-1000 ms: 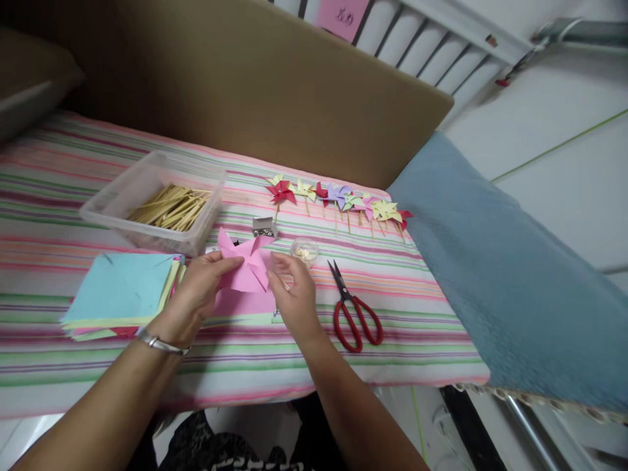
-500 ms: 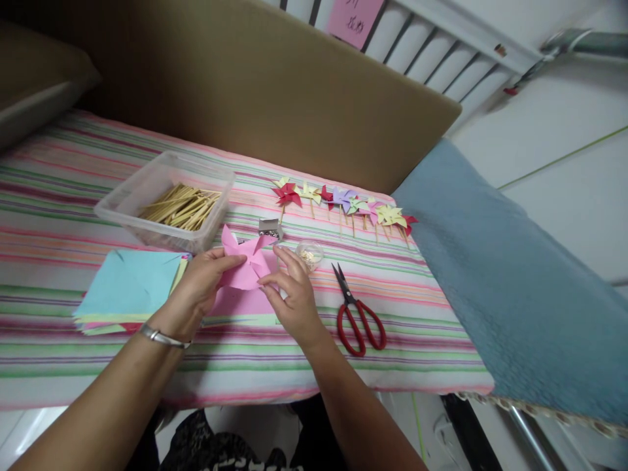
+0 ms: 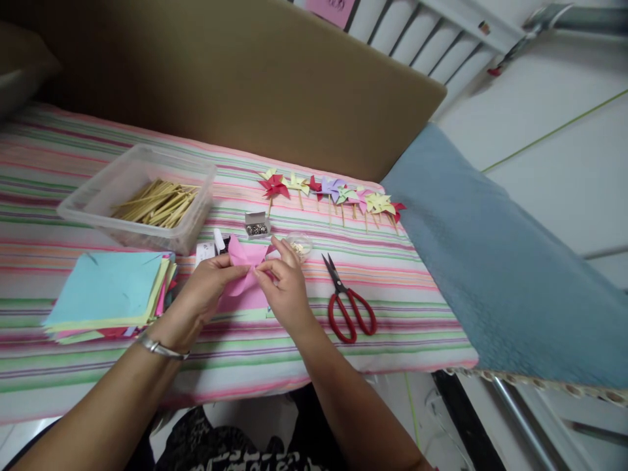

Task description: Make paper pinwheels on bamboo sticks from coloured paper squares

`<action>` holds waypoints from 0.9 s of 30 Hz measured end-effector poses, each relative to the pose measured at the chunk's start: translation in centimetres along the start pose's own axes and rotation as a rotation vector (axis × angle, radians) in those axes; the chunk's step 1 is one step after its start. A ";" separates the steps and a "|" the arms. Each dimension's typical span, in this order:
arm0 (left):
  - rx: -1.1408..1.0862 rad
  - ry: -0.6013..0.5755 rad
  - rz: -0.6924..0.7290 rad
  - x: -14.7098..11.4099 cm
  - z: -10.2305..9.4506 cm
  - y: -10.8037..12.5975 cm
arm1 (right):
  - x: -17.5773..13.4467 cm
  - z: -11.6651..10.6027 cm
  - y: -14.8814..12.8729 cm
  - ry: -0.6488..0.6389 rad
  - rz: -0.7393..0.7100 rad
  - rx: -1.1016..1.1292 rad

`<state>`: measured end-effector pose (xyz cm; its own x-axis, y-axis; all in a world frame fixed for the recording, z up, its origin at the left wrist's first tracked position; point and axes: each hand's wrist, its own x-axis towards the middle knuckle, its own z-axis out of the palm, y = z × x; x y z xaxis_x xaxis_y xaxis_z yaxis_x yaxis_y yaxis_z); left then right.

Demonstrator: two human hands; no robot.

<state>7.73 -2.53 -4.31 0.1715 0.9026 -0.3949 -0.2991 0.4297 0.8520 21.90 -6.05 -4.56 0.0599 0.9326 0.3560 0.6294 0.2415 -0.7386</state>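
A pink paper pinwheel (image 3: 239,253) is held between both hands above the table. My left hand (image 3: 209,284) pinches its left side, thumb on top near the centre. My right hand (image 3: 284,281) has its thumb and a finger closed at the pinwheel's centre; whether a pin is between them is too small to see. Beneath lies a sheet of pink paper (image 3: 248,300). Just beyond the hands stand a small open box of metal pins (image 3: 257,226) and a round clear tub of small pale pieces (image 3: 300,247). Red-handled scissors (image 3: 349,304) lie right of my right hand.
A clear plastic box (image 3: 196,219) of wooden sticks (image 3: 159,204) stands at the left, behind a stack of coloured paper (image 3: 108,288). Several finished pinwheels (image 3: 333,190) lie in a row along the back. A brown board (image 3: 235,85) rises behind the striped tablecloth (image 3: 402,314).
The pinwheel has tilted and its folds look gathered closer. My right thumb and finger have moved in from its right edge to the centre. The whole view has shifted slightly.
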 end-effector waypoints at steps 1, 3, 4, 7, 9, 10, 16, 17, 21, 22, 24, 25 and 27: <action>0.003 -0.010 -0.007 0.0 0.0 0.0 | 0.0 0.0 0.0 0.000 0.007 -0.010; 0.012 -0.026 -0.023 0.0 0.0 0.1 | 0.0 0.1 0.1 0.002 0.024 -0.021; 0.015 -0.035 -0.030 -0.1 0.0 0.1 | 0.0 0.1 0.1 0.004 0.033 -0.023; 0.008 -0.054 -0.047 -0.2 0.1 0.2 | 0.0 0.1 0.1 0.004 0.055 -0.026; -0.001 -0.063 -0.058 -0.2 0.1 0.3 | 0.1 0.2 0.1 0.005 0.068 -0.026; -0.005 -0.069 -0.065 -0.2 0.0 0.3 | 0.1 0.2 0.0 0.006 0.073 -0.024; 0.015 -0.077 -0.072 -0.2 -0.2 0.4 | 0.2 0.1 -0.1 0.006 0.114 0.031; 0.022 -0.082 -0.068 -0.2 -0.2 0.4 | 0.2 0.1 -0.1 0.005 0.120 0.034; 0.067 -0.066 -0.032 -0.1 0.0 0.2 | 0.2 0.2 -0.3 -0.004 0.122 0.014; 0.086 -0.046 -0.019 -0.1 0.0 0.1 | 0.3 0.2 -0.3 -0.006 0.114 0.015; 0.126 0.007 0.009 0.1 -0.2 0.2 | 0.4 0.1 -0.1 0.014 0.094 0.033; 0.139 0.036 0.029 0.1 -0.5 0.4 | 0.5 0.0 0.0 0.038 0.088 0.051; 0.141 0.094 0.087 0.2 -1.0 1.0 | 0.7 -0.3 0.6 0.081 0.104 0.090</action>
<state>6.51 -1.90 -3.92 0.0607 0.9376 -0.3424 -0.1739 0.3477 0.9213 22.57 -5.35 -4.53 0.1858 0.9298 0.3177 0.5452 0.1715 -0.8206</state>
